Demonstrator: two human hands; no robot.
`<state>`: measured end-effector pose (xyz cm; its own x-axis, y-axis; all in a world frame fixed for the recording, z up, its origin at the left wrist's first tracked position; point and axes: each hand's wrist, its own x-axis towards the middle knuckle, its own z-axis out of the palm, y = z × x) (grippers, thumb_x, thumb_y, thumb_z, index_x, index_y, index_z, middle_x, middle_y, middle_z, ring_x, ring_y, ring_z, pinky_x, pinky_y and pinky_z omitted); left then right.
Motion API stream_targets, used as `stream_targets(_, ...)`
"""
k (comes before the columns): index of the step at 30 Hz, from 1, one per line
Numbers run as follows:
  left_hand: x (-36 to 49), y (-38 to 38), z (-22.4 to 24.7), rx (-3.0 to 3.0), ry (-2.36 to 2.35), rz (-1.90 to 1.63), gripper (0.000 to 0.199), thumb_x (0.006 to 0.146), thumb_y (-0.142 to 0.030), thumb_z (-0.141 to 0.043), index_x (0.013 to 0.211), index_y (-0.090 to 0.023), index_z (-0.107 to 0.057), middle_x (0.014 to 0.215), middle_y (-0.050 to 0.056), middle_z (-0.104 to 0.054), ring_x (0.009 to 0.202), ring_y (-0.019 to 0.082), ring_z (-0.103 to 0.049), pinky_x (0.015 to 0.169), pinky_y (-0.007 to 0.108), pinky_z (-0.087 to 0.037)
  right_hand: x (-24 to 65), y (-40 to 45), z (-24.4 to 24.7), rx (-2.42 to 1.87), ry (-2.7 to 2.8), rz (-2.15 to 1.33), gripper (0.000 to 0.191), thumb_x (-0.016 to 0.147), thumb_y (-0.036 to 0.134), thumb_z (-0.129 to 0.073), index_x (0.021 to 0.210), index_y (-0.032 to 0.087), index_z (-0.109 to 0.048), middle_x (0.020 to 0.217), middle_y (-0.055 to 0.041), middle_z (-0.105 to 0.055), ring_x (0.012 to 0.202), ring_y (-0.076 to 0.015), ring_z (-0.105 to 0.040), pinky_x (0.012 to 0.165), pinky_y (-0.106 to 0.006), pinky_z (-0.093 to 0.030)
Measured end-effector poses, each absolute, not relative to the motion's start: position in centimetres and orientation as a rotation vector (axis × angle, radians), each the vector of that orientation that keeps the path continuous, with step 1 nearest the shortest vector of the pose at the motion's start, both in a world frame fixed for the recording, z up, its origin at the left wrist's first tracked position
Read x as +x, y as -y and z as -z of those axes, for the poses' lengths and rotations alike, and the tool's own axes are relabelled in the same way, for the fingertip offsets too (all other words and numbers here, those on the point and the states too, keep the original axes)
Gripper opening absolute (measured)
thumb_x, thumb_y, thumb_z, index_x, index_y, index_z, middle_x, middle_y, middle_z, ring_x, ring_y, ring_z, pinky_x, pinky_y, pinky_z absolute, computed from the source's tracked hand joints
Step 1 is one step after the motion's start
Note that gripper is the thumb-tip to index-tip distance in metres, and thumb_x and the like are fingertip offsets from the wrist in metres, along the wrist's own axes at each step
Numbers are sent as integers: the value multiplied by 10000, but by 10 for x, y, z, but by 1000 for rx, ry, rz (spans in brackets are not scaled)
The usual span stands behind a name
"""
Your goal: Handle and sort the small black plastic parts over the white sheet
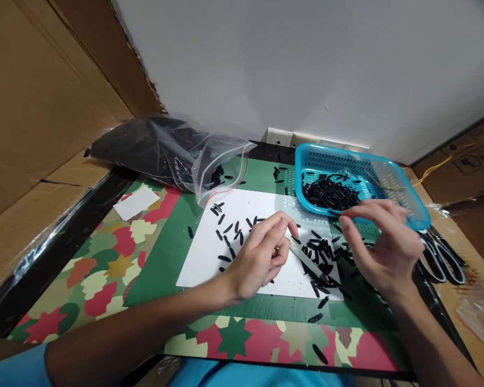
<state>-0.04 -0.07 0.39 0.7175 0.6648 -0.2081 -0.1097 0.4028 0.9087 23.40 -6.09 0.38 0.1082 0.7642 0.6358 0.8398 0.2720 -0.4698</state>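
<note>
My left hand (pixel 262 255) is closed above a white paper sheet (pixel 210 269), its fingers curled and pinched together around something I cannot make out. Close to its fingertips, a thin pale strip (pixel 306 258) slants down to the right among small black pieces (pixel 320 250). My right hand (pixel 383 242) hovers over the right part of the mat, thumb and fingers apart, holding nothing. More black pieces are scattered on the sheet and on the green mat (pixel 157 269). Behind my right hand, a blue basket (pixel 421 212) holds a heap of black pieces.
A clear zip bag (pixel 157 150) full of black material lies at the back left. Scissors (pixel 443 260) rest right of the basket. A small white card (pixel 136 203) lies at left. Power sockets (pixel 280 137) line the wall; cardboard (pixel 44 97) stands at left.
</note>
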Motion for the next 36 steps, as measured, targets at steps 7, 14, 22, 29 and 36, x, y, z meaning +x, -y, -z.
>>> stream_targets(7, -3, -1, 6, 1036, -578, -369, 508, 1078, -685, -187, 1190, -287, -483, 516, -105, -439, 324, 85, -262, 321, 129, -200, 244, 58, -8, -1607, 1695, 300, 221, 974, 243, -734, 1194, 235, -747, 1157, -136, -729, 1134, -359, -633, 996, -535, -477)
stream_targets(14, -3, 3, 15, 1155, -598, -282, 670, 1038, -771, -140, 1415, -302, -435, 611, -82, -500, 385, 97, -341, 356, 152, -299, 188, 68, -2, -1141, 2042, -463, 167, 1015, 145, -688, 1132, 255, -732, 990, -58, -746, 938, -238, -638, 850, -413, -521)
stream_targets(22, -4, 6, 3, 1239, -637, -293, 619, 1022, -794, -231, 1281, -278, -452, 679, -67, -498, 407, 88, -371, 360, 180, -304, 174, 68, 7, -1208, 2217, -556, 156, 1026, 125, -650, 1069, 242, -744, 1059, -64, -737, 1034, -264, -575, 872, -415, -471)
stream_targets(29, -3, 0, 7, 1246, -675, -265, 587, 1039, -775, -165, 1219, -283, -429, 637, -78, -513, 393, 87, -366, 358, 156, -279, 177, 66, 7, -1218, 2157, -489, 119, 1080, 176, -568, 1039, 206, -675, 1034, -73, -731, 961, -232, -614, 824, -372, -483)
stream_targets(36, 0, -8, 4, 1259, -709, -270, 448, 1067, -688, -356, 1065, -256, -475, 558, -109, -463, 349, 71, -296, 324, 136, -262, 198, 59, 1, -1297, 1798, -523, 118, 1079, 172, -559, 1026, 232, -646, 950, -50, -739, 873, -193, -678, 779, -309, -517)
